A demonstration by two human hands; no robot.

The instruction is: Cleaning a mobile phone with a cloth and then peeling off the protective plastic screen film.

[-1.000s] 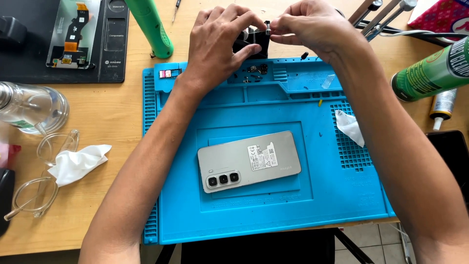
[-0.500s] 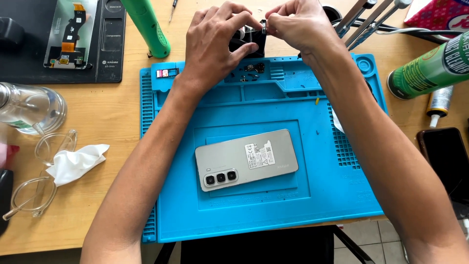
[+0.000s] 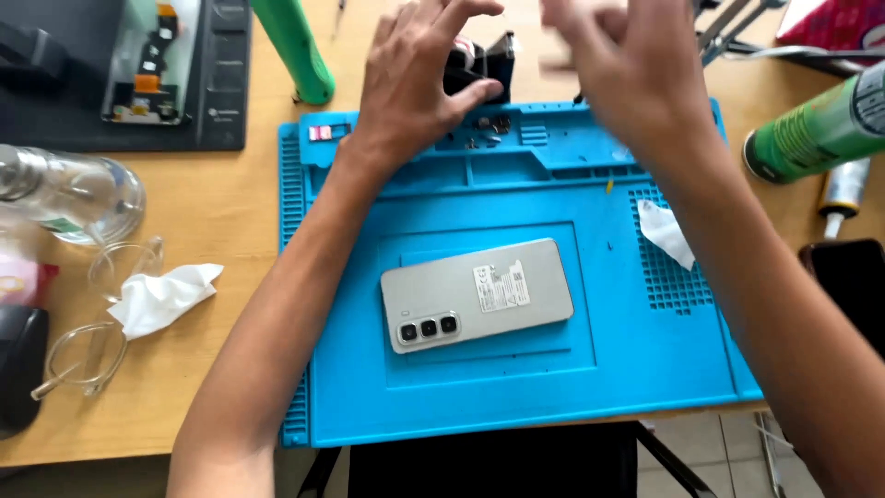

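**Small black block at the mat's far edge**

I see a small black boxy object (image 3: 481,69), hard-edged and matte, standing at the far edge of the blue silicone mat (image 3: 516,387). My left hand (image 3: 419,88) wraps it from the left: the thumb presses its near side while the other fingers (image 3: 461,11) arch above it, loosely curled, so the grip looks partial. My right hand (image 3: 636,74) hangs just beside the block, blurred, fingers spread open and holding nothing.

The mat is rubbery, with ribbed sides and moulded trays. In its middle recess, well apart from both hands, lies a flat silver phone (image 3: 477,295), back up, with 3 lenses. A crumpled white tissue (image 3: 666,232) sits on the mat's gridded right side. A glossy green cylinder (image 3: 295,46) leans on the wooden tabletop (image 3: 217,203).
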